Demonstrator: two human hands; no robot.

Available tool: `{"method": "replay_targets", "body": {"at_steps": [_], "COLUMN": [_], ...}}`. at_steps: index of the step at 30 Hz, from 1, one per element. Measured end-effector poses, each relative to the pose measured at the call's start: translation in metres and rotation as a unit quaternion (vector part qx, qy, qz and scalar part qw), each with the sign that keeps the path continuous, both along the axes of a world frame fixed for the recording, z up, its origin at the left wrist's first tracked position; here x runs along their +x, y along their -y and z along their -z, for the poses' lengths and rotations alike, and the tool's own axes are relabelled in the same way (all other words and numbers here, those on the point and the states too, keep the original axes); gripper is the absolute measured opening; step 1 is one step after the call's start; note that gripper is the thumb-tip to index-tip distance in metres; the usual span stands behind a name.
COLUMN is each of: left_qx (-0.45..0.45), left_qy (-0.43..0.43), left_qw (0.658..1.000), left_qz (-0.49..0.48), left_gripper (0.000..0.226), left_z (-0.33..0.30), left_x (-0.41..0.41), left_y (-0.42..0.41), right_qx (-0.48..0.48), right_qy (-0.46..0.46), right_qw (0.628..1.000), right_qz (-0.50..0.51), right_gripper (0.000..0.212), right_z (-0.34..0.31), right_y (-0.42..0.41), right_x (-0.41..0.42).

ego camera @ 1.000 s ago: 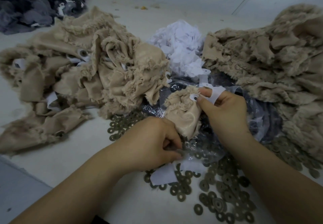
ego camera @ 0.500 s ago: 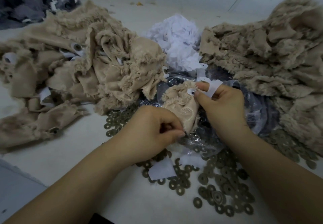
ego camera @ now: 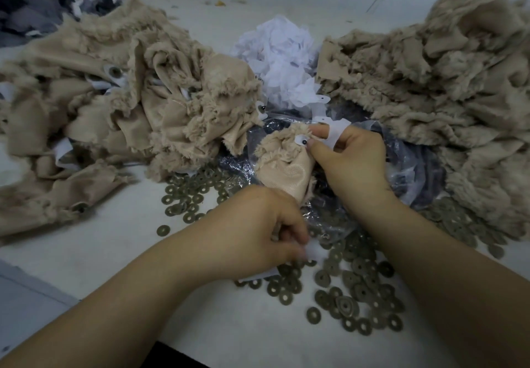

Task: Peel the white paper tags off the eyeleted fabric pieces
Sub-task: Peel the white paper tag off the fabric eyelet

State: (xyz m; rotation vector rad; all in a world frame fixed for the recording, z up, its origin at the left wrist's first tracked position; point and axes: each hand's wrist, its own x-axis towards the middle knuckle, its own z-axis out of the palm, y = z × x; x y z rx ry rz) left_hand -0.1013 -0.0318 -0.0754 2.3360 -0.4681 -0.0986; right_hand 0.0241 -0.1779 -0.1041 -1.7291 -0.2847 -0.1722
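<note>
2 hands (ego camera: 246, 233) work at 1 small beige fabric piece (ego camera: 282, 164). 2 large beige fabric heaps (ego camera: 120, 103) flank 1 pile of white paper tags (ego camera: 282, 60). Dozens of metal washers (ego camera: 355, 281), too many to count, lie scattered.

White table (ego camera: 94, 241) carrying everything. Beige fabric heap (ego camera: 120, 115) sprawling left of centre, second beige heap (ego camera: 436, 80) filling right side. White paper tag pile (ego camera: 282, 60) sitting upper centre between heaps. Dark grey fabric (ego camera: 43, 3) lying upper left corner. Clear plastic bag (ego camera: 413, 167) lying centre-right. Metal eyelet rings (ego camera: 358, 281) scattering lower centre.
</note>
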Motion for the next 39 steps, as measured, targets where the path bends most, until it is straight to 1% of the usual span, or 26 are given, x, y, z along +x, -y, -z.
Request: {"method": "replay_targets", "body": {"at_steps": [2, 4, 5, 8, 11, 14, 16, 18, 20, 22, 23, 25, 27, 29, 32, 36, 39], "left_qx": [0.061, 0.102, 0.112, 0.117, 0.113, 0.061, 0.02, -0.048, -0.171, -0.29, -0.324, -0.364, -0.387, -0.387, -0.387, -0.375, -0.373], "left_qy": [-0.033, -0.033, -0.026, -0.002, 0.009, 0.019, 0.016, -0.002, -0.026, -0.034, -0.03, -0.022, -0.028, -0.028, 0.002, 0.039, 0.053], "left_qw": [0.998, 0.994, 0.993, 0.993, 0.994, 0.998, 0.999, 0.995, 0.977, 0.944, 0.93, 0.909, 0.894, 0.889, 0.881, 0.878, 0.878], "left_qz": [0.015, 0.016, 0.014, 0.006, -0.004, -0.016, -0.044, -0.086, -0.123, -0.152, -0.17, -0.201, -0.223, -0.243, -0.274, -0.297, -0.297], "left_gripper": [0.024, 0.032, 0.031, 0.018, 0.012, 0.006, 0.009, 0.012, 0.015, 0.015, 0.014, 0.014, 0.016, 0.015, 0.015, 0.02, 0.021], "left_z": [0.0, 0.002, 0.002, 0.004, 0.006, 0.008, 0.009, 0.008, 0.002, -0.006, -0.009, -0.014, -0.016, -0.015, -0.007, 0.003, 0.006], "left_x": [-0.006, -0.011, -0.012, -0.01, -0.008, -0.006, -0.005, -0.004, -0.002, 0.005, 0.011, 0.025, 0.041, 0.053, 0.061, 0.063, 0.064], "left_y": [-0.002, 0.0, 0.001, 0.002, -0.001, -0.003, -0.005, -0.006, -0.006, -0.006, -0.006, -0.006, -0.004, 0.001, 0.007, 0.009, 0.008], "right_qx": [-0.003, -0.003, -0.005, -0.01, -0.008, -0.01, -0.014, -0.02, -0.021, -0.028, -0.033, -0.038, -0.049, -0.055, -0.055, -0.047, -0.043], "right_qy": [-0.004, -0.008, -0.01, -0.011, -0.012, -0.009, -0.009, -0.008, -0.006, -0.002, 0.0, 0.009, 0.022, 0.03, 0.038, 0.032, 0.038], "right_qw": [1.0, 1.0, 1.0, 1.0, 1.0, 1.0, 1.0, 1.0, 1.0, 1.0, 0.999, 0.999, 0.999, 0.998, 0.998, 0.998, 0.998], "right_qz": [0.002, 0.003, 0.004, 0.007, 0.003, 0.002, 0.006, 0.008, 0.008, 0.007, 0.005, 0.003, 0.0, -0.001, -0.008, -0.001, -0.007], "right_gripper": [0.014, 0.014, 0.014, 0.015, 0.016, 0.015, 0.015, 0.014, 0.017, 0.017, 0.017, 0.02, 0.019, 0.016, 0.018, 0.019, 0.03], "right_z": [0.0, 0.0, 0.0, 0.001, 0.0, 0.0, 0.0, -0.001, -0.001, -0.001, -0.002, -0.004, -0.007, -0.009, -0.008, -0.01, -0.012], "right_y": [0.0, 0.0, 0.0, 0.0, 0.0, -0.001, -0.001, 0.0, 0.0, 0.0, 0.0, 0.0, 0.0, 0.0, 0.0, 0.0, -0.002], "right_x": [0.0, 0.0, 0.0, 0.0, 0.0, 0.0, 0.0, 0.0, 0.0, -0.001, -0.002, -0.005, -0.008, -0.012, -0.013, -0.014, -0.017]}}
